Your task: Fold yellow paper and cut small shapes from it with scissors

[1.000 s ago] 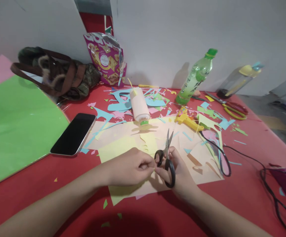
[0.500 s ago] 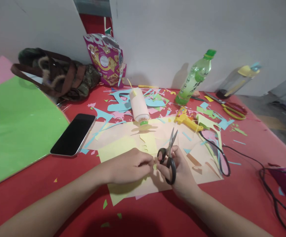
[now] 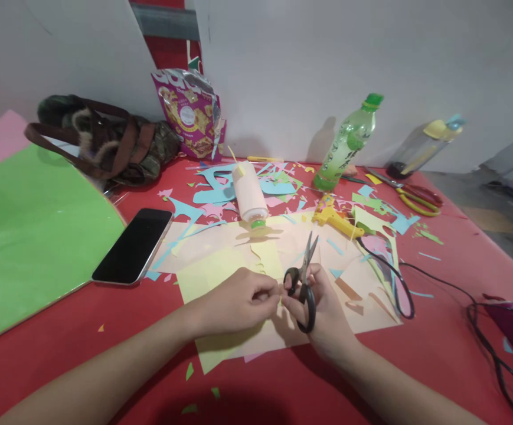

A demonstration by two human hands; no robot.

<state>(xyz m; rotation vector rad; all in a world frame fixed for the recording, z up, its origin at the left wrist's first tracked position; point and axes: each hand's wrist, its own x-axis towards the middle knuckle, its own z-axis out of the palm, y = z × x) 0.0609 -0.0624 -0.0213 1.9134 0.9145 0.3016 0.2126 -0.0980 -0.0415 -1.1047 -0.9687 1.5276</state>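
Note:
My left hand is curled, its fingertips pinching a tiny yellow paper scrap right where it meets my right hand. My right hand holds black-handled scissors, blades pointing away and nearly closed, while its fingertips also touch the scrap. Both hands hover over yellow and peach paper sheets on the red table.
A glue bottle lies behind the sheets, a phone to the left, green card and a bag further left. A yellow glue gun with black cable, green drink bottle, red-yellow scissors and paper scraps lie right.
The scissors have tilted a little to the right. My hands stay pressed together on the scrap; the view has shifted slightly.

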